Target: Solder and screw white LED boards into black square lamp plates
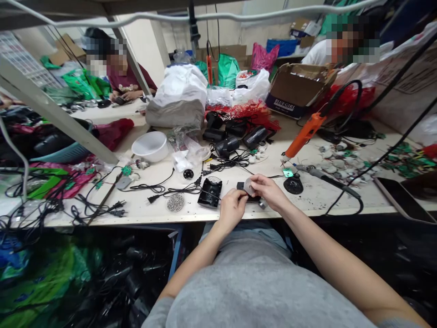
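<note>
I have the right hand [271, 193] pinching a thin grey disc [249, 187] between thumb and fingers by its right-hand edge, just above the worktable [191, 214] near its front edge. The relation I would steer by is this: the disc lies to the left of the right hand's grip, between the 2 hands, with the left hand [232, 208] just below it and to its left in my view. Being round and flat, the disc gives me no long axis to line up; what counts is its face, which is tilted up on edge and turned roughly toward the camera. The right hand is the nearer of the 2, since it has the disc in its fingers; the left hand's fingertips are drawn together close to the lower rim, but I cannot tell whether they touch it or pinch something small of their own. Behind and beneath the disc sits a dark block [240, 185], mostly hidden by the hands, so I cannot judge the gap between them. A small metal cylinder [262, 204] lies just under the right hand. To the left of the left hand, an open black housing [209, 193] rests near a round heap of small metal pieces [175, 203]. Beyond the right hand, an orange power screwdriver [303, 136] slants down toward a green circuit board [288, 172].
</note>
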Demonstrator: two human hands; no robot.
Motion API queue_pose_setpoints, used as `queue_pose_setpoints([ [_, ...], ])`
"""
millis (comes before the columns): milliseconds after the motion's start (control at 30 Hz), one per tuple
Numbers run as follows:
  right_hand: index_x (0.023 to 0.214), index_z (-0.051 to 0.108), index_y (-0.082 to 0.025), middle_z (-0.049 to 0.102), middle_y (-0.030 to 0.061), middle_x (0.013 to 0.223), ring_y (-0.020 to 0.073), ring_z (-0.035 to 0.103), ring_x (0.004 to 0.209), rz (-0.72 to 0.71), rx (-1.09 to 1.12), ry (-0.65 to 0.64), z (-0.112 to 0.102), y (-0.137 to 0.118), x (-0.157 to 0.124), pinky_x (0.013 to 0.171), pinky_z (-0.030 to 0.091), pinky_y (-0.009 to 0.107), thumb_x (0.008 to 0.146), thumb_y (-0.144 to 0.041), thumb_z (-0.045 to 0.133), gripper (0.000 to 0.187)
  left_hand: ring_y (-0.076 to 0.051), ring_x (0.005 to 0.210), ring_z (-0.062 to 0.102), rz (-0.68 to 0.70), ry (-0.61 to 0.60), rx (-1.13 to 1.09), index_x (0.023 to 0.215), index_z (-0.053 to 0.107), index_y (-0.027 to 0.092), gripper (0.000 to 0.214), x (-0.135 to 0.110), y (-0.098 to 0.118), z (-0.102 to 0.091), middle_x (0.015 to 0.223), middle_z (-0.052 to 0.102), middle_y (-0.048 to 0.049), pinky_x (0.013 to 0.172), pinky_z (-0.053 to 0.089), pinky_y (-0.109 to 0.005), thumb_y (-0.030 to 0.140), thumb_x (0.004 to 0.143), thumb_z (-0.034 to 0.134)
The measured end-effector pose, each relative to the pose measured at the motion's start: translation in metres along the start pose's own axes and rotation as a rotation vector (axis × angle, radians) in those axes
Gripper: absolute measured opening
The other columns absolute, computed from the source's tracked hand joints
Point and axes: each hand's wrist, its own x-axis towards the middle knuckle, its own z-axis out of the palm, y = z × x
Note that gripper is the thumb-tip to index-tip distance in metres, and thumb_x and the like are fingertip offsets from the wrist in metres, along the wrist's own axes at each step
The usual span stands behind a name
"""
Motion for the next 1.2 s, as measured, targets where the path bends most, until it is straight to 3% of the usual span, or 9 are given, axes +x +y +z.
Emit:
queue_pose_setpoints([
  [200,0.072,0.068,-0.019,0.062,0.0005,0.078,0.0122,0.057,0.067,-0.082,-0.012,0.024,-0.01,0.004,-0.002,0.065,0.051,0.026,0.063,-0.037,0.07,0.02,-0.016,0.074,0.067,-0.075,-0.005,-0.072,0.085,0.067,0.019,0.005,-0.007,0.003,0.008,0.081,0.071,-0.001,0.07,0.051,-0.026,0.016,0.088,0.065],
  [333,0.077,0.068,-0.019,0.064,0.0033,0.072,0.0165,0.062,0.064,-0.105,-0.037,-0.007,-0.017,0.006,-0.001,0.061,0.054,0.031,0.077,-0.047,0.056,0.031,-0.017,0.072,0.062,0.092,0.091,0.208,0.081,0.059,0.02,0.011,-0.011,0.0,0.013,0.075,0.065,-0.0014,0.067,0.046,-0.027,0.016,0.091,0.059],
  [467,0.075,0.069,-0.02,0.067,0.0029,0.079,0.0187,0.066,0.073,-0.196,-0.16,0.056,-0.017,0.01,0.004,0.07,0.058,0.034,0.07,-0.039,0.07,0.02,-0.019,0.074,0.059,0.277,0.117,0.438,0.085,0.057,0.021,0.012,-0.011,-0.001,0.014,0.077,0.063,-0.0033,0.068,0.045,-0.029,0.017,0.096,0.054],
  [667,0.087,0.071,-0.024,0.069,0.0064,0.094,0.0229,0.065,0.091,-0.365,-0.341,0.34,-0.031,0.017,-0.027,0.088,0.055,0.042,0.08,-0.032,0.068,0.011,-0.02,0.073,0.06,0.3,0.056,0.48,0.089,0.058,0.021,0.01,-0.011,0.002,0.012,0.077,0.065,-0.0032,0.066,0.047,-0.03,0.015,0.096,0.053],
  [833,0.088,0.058,-0.022,0.063,-0.0004,0.078,0.0173,0.064,0.066,-0.284,-0.209,0.859,-0.07,0.031,-0.074,0.064,0.054,0.034,0.077,-0.043,0.077,0.03,-0.018,0.079,0.068,0.23,0.053,0.314,0.1,0.062,0.02,0.013,-0.016,0.008,0.01,0.085,0.068,-0.0043,0.07,0.055,-0.028,0.014,0.092,0.054],
  [900,0.096,0.053,-0.024,0.061,-0.0031,0.078,0.0165,0.063,0.061,-0.283,-0.113,0.963,-0.085,0.03,-0.079,0.06,0.054,0.033,0.071,-0.045,0.083,0.045,-0.017,0.079,0.07,0.2,0.066,0.257,0.1,0.063,0.02,0.009,-0.017,0.008,0.011,0.086,0.07,-0.0043,0.07,0.056,-0.027,0.018,0.093,0.058],
  [1033,0.127,0.051,-0.026,0.059,-0.0027,0.081,0.0184,0.062,0.065,-0.366,-0.243,0.934,-0.107,0.018,-0.064,0.064,0.056,0.037,0.071,-0.05,0.083,0.068,-0.016,0.076,0.07,0.207,0.094,0.257,0.101,0.062,0.019,0.007,-0.016,0.005,0.017,0.086,0.071,-0.004,0.068,0.057,-0.025,0.02,0.095,0.059],
  [1100,0.132,0.056,-0.026,0.061,0.0005,0.084,0.0192,0.061,0.064,-0.333,-0.394,0.871,-0.114,0.01,-0.053,0.066,0.055,0.041,0.08,-0.056,0.074,0.063,-0.016,0.074,0.07,0.24,0.103,0.306,0.099,0.062,0.019,0.009,-0.016,0.003,0.02,0.083,0.069,-0.0036,0.067,0.057,-0.025,0.016,0.096,0.055],
  [1200,0.124,0.068,-0.028,0.065,0.0051,0.086,0.0225,0.062,0.065,-0.256,-0.449,0.802,-0.117,-0.005,-0.048,0.069,0.055,0.047,0.09,-0.059,0.06,0.046,-0.015,0.072,0.068,0.243,0.115,0.333,0.096,0.062,0.02,0.012,-0.016,0.004,0.022,0.081,0.068,-0.0027,0.067,0.056,-0.025,0.015,0.096,0.051],
])
